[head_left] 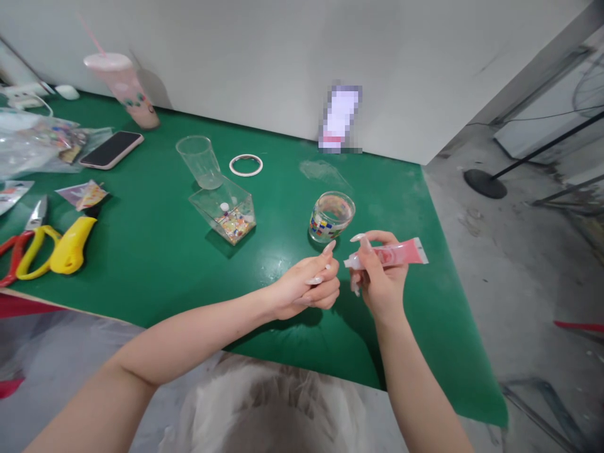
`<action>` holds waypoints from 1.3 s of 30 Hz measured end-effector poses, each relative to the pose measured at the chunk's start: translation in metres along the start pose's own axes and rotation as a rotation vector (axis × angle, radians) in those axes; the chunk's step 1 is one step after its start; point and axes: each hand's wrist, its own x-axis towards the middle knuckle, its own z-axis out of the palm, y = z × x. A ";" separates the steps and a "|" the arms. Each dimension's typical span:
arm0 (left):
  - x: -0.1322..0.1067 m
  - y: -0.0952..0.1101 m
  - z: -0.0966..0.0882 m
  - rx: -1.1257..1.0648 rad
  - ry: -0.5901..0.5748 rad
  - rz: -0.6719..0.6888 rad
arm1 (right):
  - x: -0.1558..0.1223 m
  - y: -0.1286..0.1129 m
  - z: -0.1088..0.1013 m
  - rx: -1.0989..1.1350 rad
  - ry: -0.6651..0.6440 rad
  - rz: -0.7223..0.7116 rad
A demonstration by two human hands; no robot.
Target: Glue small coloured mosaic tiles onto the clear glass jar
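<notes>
My right hand (384,277) grips a pink squeeze tube (401,254), its white nozzle pointing left toward my other hand. My left hand (311,284) is closed, with a small white piece (328,267) pinched at the fingers; its exact kind is too small to make out. Just beyond both hands stands a clear glass (332,215) with colourful mosaic squares on its lower wall. To the left, a clear tilted-looking square container (201,200) holds many small coloured pieces (234,226).
A clear plastic cup (195,157) and a white ring (246,165) lie behind the container. Scissors (33,226), a yellow-handled tool (73,248), a phone (112,150), plastic bags (33,148) and a pink tumbler (123,91) occupy the left. A blurred screen (340,116) leans on the wall.
</notes>
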 end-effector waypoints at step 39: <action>0.005 -0.011 0.003 0.261 0.228 0.205 | -0.007 -0.002 0.011 0.052 -0.127 0.098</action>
